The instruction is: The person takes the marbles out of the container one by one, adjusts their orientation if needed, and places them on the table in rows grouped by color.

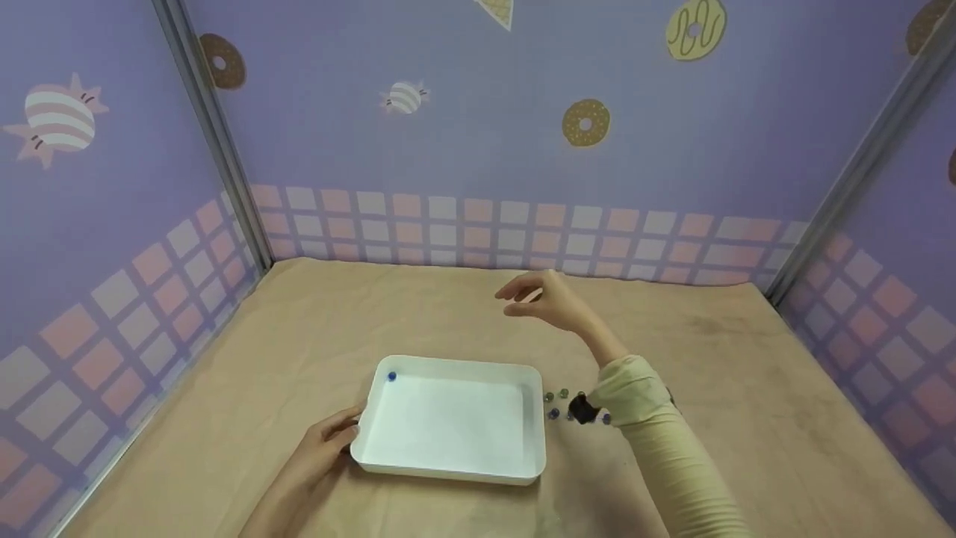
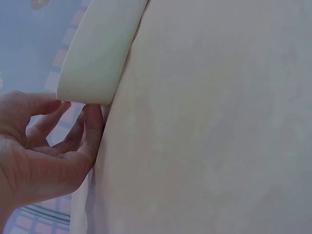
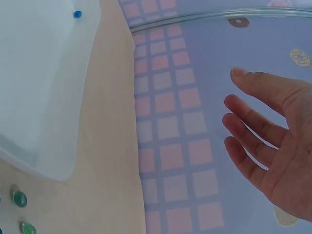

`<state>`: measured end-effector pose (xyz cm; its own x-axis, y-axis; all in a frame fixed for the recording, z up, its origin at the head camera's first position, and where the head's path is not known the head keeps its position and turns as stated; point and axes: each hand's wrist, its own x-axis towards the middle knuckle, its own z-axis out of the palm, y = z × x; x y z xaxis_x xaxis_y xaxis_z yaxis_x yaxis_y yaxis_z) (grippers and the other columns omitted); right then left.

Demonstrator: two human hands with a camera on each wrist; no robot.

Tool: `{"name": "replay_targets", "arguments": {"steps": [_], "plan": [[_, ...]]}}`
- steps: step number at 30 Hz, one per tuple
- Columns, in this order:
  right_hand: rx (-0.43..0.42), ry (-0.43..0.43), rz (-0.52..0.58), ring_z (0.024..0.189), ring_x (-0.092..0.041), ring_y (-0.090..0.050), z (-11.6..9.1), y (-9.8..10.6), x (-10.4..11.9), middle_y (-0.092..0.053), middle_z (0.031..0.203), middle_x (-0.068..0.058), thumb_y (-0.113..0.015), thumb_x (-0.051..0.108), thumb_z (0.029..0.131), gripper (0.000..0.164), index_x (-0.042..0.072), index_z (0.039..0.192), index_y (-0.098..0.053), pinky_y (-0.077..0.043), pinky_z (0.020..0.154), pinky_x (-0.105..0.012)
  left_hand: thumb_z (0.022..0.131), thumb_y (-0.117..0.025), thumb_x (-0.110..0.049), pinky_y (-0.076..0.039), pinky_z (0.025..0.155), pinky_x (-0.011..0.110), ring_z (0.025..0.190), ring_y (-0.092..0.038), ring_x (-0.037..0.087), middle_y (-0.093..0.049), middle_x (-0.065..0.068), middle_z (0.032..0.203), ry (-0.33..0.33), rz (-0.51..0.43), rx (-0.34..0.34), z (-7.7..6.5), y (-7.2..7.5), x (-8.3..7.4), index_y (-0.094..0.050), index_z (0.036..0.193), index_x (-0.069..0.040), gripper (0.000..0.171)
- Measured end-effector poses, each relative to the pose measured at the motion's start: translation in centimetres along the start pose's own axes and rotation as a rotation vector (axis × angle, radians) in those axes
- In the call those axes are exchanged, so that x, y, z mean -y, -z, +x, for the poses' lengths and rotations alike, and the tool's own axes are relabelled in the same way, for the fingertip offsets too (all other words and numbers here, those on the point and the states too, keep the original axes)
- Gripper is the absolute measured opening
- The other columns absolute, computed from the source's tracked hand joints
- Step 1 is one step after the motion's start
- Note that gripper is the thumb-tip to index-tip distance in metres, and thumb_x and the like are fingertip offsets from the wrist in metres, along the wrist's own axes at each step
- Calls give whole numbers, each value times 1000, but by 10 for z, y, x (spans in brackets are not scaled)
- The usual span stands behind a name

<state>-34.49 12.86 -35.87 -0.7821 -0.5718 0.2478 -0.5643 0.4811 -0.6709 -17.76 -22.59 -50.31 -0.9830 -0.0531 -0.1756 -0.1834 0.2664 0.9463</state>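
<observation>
A shallow white tray [image 1: 455,418] lies on the cloth-covered table, with one blue marble [image 1: 392,376] in its far left corner. My left hand [image 1: 321,441] is at the tray's left side; in the left wrist view its bent fingers and thumb grip the tray's end wall [image 2: 95,63]. My right hand [image 1: 549,299] is raised beyond the tray's far right corner. In the right wrist view, that hand's fingers [image 3: 248,124] are loosely bent and apart, with nothing between them. Green marbles [image 1: 564,393] and blue marbles [image 1: 554,413] lie right of the tray, partly hidden by the right sleeve.
A tan cloth [image 1: 328,321] covers the table. Purple walls [image 1: 478,134] with sweets and pink-and-white squares enclose it at the back and both sides, with grey metal posts [image 1: 216,134] at the corners. A small black object [image 1: 582,409] shows at the right sleeve.
</observation>
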Motion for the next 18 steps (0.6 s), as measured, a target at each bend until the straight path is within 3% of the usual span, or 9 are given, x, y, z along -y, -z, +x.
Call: {"name": "replay_targets", "arguments": {"steps": [6, 12, 18], "plan": [[17, 47, 6, 98, -18, -67, 20, -28, 7, -74, 111, -3, -75, 19, 87, 24, 15, 111, -75, -56, 87, -33, 103, -45, -10, -55, 92, 38, 110, -61, 28, -46, 31, 140, -16, -25, 62, -4, 3, 0, -38, 149, -1, 48], [103, 145, -112, 104, -19, -65, 40, -59, 11, -73, 113, -4, -73, 16, 89, 25, 13, 113, -74, -55, 90, -37, 102, -48, -11, -54, 82, 31, 100, -63, 22, -51, 29, 136, -21, -19, 29, -2, 1, 1, -41, 148, -1, 48], [141, 243, -198, 109, -22, -63, 50, -87, 14, -70, 116, -5, -73, 15, 89, 25, 12, 114, -73, -56, 90, -37, 101, -48, -9, -54, 84, 31, 107, -62, 23, -52, 29, 137, -23, -27, 22, -2, 1, -1, -42, 147, -2, 47]]}}
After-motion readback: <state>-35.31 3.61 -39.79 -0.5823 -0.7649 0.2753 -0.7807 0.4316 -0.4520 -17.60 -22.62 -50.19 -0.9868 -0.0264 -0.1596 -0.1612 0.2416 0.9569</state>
